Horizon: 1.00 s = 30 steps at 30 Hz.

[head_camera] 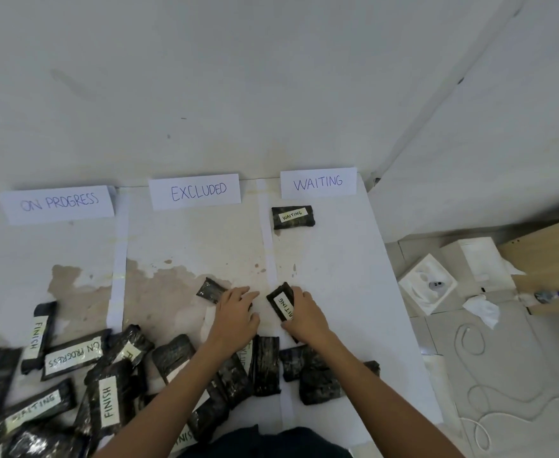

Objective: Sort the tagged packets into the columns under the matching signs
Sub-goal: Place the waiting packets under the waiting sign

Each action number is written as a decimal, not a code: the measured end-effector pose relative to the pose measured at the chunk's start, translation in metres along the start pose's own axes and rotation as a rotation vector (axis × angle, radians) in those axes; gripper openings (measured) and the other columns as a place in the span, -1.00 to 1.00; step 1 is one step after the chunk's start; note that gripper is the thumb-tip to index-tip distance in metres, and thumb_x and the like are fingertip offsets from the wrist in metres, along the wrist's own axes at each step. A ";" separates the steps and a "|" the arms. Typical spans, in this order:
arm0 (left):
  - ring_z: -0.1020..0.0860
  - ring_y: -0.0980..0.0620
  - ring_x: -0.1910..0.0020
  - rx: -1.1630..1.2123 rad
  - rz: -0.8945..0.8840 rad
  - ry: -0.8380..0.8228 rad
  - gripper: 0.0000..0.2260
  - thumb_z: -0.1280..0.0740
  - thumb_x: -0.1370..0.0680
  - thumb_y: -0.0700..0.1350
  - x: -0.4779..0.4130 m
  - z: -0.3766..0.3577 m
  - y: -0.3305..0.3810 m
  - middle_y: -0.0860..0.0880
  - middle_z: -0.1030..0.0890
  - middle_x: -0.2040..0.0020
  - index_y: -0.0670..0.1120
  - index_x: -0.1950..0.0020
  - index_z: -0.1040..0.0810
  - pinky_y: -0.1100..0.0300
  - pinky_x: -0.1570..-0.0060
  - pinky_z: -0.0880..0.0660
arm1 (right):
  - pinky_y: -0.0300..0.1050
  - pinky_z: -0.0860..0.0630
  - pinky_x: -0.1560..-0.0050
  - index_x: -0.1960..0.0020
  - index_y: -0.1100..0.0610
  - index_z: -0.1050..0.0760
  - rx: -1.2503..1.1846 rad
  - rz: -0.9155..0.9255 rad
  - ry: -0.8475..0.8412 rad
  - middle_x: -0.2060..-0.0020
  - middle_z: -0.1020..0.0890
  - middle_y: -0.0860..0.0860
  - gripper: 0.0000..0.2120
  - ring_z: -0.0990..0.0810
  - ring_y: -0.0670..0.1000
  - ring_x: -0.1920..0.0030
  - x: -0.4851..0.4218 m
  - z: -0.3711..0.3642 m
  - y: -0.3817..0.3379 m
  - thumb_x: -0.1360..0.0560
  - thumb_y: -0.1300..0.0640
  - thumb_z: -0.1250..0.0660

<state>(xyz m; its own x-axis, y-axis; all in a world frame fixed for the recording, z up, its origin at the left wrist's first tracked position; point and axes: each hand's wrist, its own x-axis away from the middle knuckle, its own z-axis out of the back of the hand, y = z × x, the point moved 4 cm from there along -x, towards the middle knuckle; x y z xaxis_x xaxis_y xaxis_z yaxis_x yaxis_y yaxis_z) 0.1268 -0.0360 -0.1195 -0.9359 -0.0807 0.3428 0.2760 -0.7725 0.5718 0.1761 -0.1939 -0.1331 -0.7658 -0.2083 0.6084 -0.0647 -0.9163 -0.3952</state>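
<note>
Barely begun: one sorted packet lies just under the WAITING sign; right hand grasps a WAITING packet well below the sign; left hand covers a dark packet, grip unclear; the pile lies unsorted, far below-left.

Soft, even, rather dim light falls from above, and shadows are faint. The signs at 12 o'clock read sharp. The packets at 8 o'clock are smeared, with small glints on their wrapping. The edge of the table bends slightly at 3 o'clock.
</note>
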 end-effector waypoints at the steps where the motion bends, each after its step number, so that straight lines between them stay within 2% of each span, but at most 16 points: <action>1: -0.27 -0.12 -0.34 0.026 0.000 0.009 -0.60 -0.20 -0.51 -0.09 0.002 0.002 0.000 -0.11 -0.41 -0.35 -0.10 -0.35 -0.43 0.02 -0.35 -0.21 | 0.00 -0.54 0.02 -0.24 0.13 -0.35 -0.020 0.011 0.013 -0.11 -0.48 0.12 -0.57 -0.50 0.07 -0.02 0.000 0.004 0.000 -0.42 0.15 -0.38; 3: -0.31 -0.08 -0.30 0.091 -0.008 0.012 -0.62 -0.25 -0.53 -0.14 0.005 0.005 0.001 -0.09 -0.44 -0.30 -0.10 -0.35 -0.42 0.09 -0.30 -0.27 | -0.08 -0.53 0.13 0.00 0.14 -0.46 -0.112 0.005 0.029 0.03 -0.55 0.08 -0.84 -0.50 0.01 0.10 0.000 0.013 -0.001 -0.43 0.19 -0.32; 4: -0.36 -0.05 -0.27 0.148 0.002 -0.004 -0.63 -0.26 -0.54 -0.15 0.006 0.007 0.002 -0.08 -0.46 -0.28 -0.09 -0.35 -0.41 0.13 -0.26 -0.31 | -0.13 -0.52 0.18 0.02 0.14 -0.49 -0.207 -0.015 0.031 0.07 -0.57 0.06 -0.86 -0.52 0.00 0.12 0.000 0.018 -0.002 -0.42 0.19 -0.34; 6: -0.46 0.02 -0.16 0.323 0.082 -0.061 -0.64 -0.27 -0.55 -0.15 0.009 0.009 0.005 -0.06 -0.50 -0.22 -0.07 -0.35 -0.40 0.22 -0.12 -0.42 | -0.20 -0.52 0.20 -0.02 0.15 -0.53 -0.512 -0.104 0.013 0.07 -0.62 0.05 -0.79 -0.58 0.01 0.09 0.002 0.027 -0.002 -0.39 0.23 -0.42; 8: -0.53 0.05 -0.06 0.495 0.187 -0.126 -0.66 -0.28 -0.56 -0.13 0.011 0.009 0.008 -0.02 -0.56 -0.13 -0.06 -0.33 -0.41 0.25 0.03 -0.47 | -0.14 -0.58 0.18 -0.05 0.20 -0.54 -0.847 -0.168 -0.043 0.03 -0.65 0.12 -0.75 -0.63 0.06 0.05 0.007 0.032 -0.004 -0.38 0.30 -0.45; 11: -0.61 0.05 0.03 0.673 0.259 -0.212 -0.72 -0.28 -0.57 -0.11 0.010 0.007 0.019 -0.01 -0.60 -0.04 -0.05 -0.28 -0.44 0.18 0.10 -0.56 | -0.05 -0.63 0.16 -0.11 0.26 -0.52 -1.040 -0.149 -0.090 0.01 -0.66 0.17 -0.68 -0.65 0.11 0.02 0.014 0.038 -0.006 -0.37 0.37 -0.46; 14: -0.64 0.02 0.08 0.756 0.289 -0.242 -0.76 -0.28 -0.57 -0.18 0.010 0.006 0.027 -0.09 -0.61 -0.02 -0.08 -0.24 -0.46 0.15 0.13 -0.59 | 0.05 -0.63 0.06 -0.14 0.29 -0.50 -1.099 -0.133 -0.086 -0.01 -0.66 0.20 -0.65 -0.65 0.15 -0.01 0.019 0.040 -0.003 -0.38 0.37 -0.45; 18: -0.63 0.01 0.15 0.731 0.249 -0.217 -0.81 -0.27 -0.56 -0.25 0.007 0.006 0.035 -0.14 -0.61 0.01 -0.08 -0.15 -0.50 0.18 0.19 -0.57 | 0.01 -0.62 0.06 -0.17 0.25 -0.48 -1.166 -0.144 -0.086 -0.05 -0.63 0.19 -0.72 -0.64 0.15 -0.03 0.022 0.044 0.004 -0.47 0.29 -0.38; 24: -0.59 0.02 0.12 0.573 0.163 -0.194 -0.74 -0.25 -0.56 -0.26 -0.025 0.015 0.048 -0.09 -0.59 0.00 -0.04 -0.21 -0.53 0.25 0.24 -0.50 | -0.16 -0.56 0.12 -0.21 0.05 -0.42 -0.894 -0.078 0.030 0.04 -0.62 0.06 -0.70 -0.61 -0.01 0.17 0.013 0.077 0.025 -0.51 0.21 -0.35; 27: -0.56 0.00 0.03 0.474 0.092 -0.161 -0.74 -0.29 -0.54 -0.21 -0.049 0.022 0.057 -0.04 -0.59 -0.04 0.01 -0.20 -0.54 0.21 0.10 -0.49 | -0.18 -0.54 0.15 -0.23 0.07 -0.44 -0.888 -0.063 0.043 0.00 -0.62 0.09 -0.72 -0.60 -0.02 0.18 0.001 0.094 0.034 -0.54 0.25 -0.30; 30: -0.51 0.05 -0.02 0.411 0.055 -0.099 -0.74 -0.30 -0.54 -0.15 -0.072 0.031 0.065 0.01 -0.55 -0.09 0.01 -0.23 -0.51 0.19 -0.04 -0.45 | -0.17 -0.53 0.17 -0.27 0.10 -0.40 -0.956 -0.124 0.134 -0.04 -0.62 0.11 -0.70 -0.61 0.00 0.19 -0.022 0.115 0.050 -0.56 0.26 -0.27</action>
<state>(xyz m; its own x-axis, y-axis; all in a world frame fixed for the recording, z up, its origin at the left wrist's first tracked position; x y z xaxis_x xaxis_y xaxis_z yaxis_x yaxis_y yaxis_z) 0.2194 -0.0606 -0.0837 -0.8974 -0.0385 0.4396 0.4081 -0.4514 0.7936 0.2635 -0.2746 -0.0870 -0.7814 -0.0343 0.6231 -0.5965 -0.2524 -0.7619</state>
